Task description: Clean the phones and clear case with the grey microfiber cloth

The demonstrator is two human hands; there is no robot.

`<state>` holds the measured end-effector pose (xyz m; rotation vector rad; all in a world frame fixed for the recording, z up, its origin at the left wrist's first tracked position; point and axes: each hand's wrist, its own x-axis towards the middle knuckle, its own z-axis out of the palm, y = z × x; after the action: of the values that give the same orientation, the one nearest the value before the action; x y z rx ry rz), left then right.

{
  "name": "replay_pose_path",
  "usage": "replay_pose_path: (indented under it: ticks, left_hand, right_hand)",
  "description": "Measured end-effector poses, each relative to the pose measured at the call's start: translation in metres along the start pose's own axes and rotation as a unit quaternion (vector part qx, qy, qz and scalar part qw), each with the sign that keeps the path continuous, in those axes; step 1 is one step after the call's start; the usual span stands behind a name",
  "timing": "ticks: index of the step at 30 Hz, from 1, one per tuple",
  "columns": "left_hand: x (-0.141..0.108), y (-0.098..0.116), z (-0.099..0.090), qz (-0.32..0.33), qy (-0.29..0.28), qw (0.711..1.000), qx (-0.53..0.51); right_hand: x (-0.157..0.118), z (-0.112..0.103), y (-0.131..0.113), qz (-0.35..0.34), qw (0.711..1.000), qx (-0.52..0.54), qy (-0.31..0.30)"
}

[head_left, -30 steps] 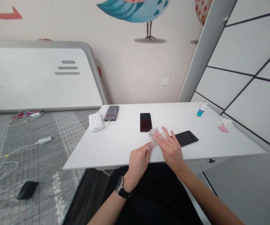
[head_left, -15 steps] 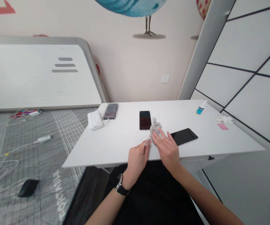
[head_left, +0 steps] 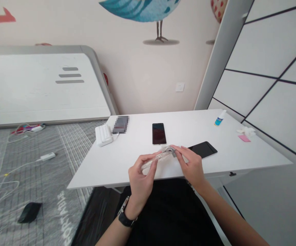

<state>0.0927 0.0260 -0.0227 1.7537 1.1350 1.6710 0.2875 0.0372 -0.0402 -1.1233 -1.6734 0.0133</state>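
Note:
A clear phone case (head_left: 153, 162) is held edge-on above the front of the white table (head_left: 127, 164). My left hand (head_left: 141, 174) pinches its left end between thumb and fingers. Around the case's right end, my right hand (head_left: 192, 165) presses a crumpled greyish wipe (head_left: 172, 151) with fingertips and thumb. A dark phone (head_left: 159, 133) lies just behind the case, screen up. Partly behind my right hand lies a larger black phone (head_left: 204, 149).
At the table's left are a white charger block (head_left: 103, 135) and a blurred dark item (head_left: 120, 124). A small blue-labelled bottle (head_left: 220, 118), crumpled tissue (head_left: 246, 131) and pink paper (head_left: 244, 138) are at the right. Cables (head_left: 16, 182) lie on the floor.
My left hand has shifted left and turned the case more level. My right hand has gone from spread flat over the wipe to pinching it at the case's end.

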Motion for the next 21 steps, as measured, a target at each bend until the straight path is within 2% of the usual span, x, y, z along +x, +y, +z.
replay_pose_path:
  ticks: [3, 6, 9, 12, 14, 16, 18, 21]
  left_hand:
    - [0.004, 0.007, 0.0, 0.015, 0.003, 1.0, 0.0]
    - [0.007, 0.007, 0.006, 0.066, -0.039, 0.996, 0.037]
    - [0.006, -0.001, 0.017, 0.112, -0.063, 0.989, 0.067]
    - [0.002, -0.015, 0.028, 0.107, -0.108, 0.982, 0.108]
    - [-0.002, -0.025, 0.033, 0.104, -0.14, 0.975, 0.138]
    - [-0.004, -0.033, 0.036, 0.108, -0.15, 0.971, 0.153]
    - [-0.004, -0.037, 0.037, 0.113, -0.148, 0.97, 0.157]
    - [-0.004, -0.039, 0.037, 0.128, -0.146, 0.967, 0.165]
  right_hand:
    - [0.004, 0.001, -0.011, 0.129, 0.986, 0.101, 0.017]
    - [0.009, -0.003, -0.019, 0.161, 0.972, 0.149, 0.081]
    - [0.013, -0.011, -0.028, 0.108, 0.979, 0.127, 0.114]
    - [0.013, -0.016, -0.037, -0.009, 0.995, 0.075, 0.068]
    - [0.013, -0.016, -0.039, -0.107, 0.993, 0.042, 0.033]
    - [0.014, -0.015, -0.038, -0.173, 0.985, 0.017, 0.01]
    - [0.017, -0.015, -0.035, -0.186, 0.982, -0.017, -0.006]
    - [0.022, -0.016, -0.034, -0.153, 0.984, -0.085, 0.015]
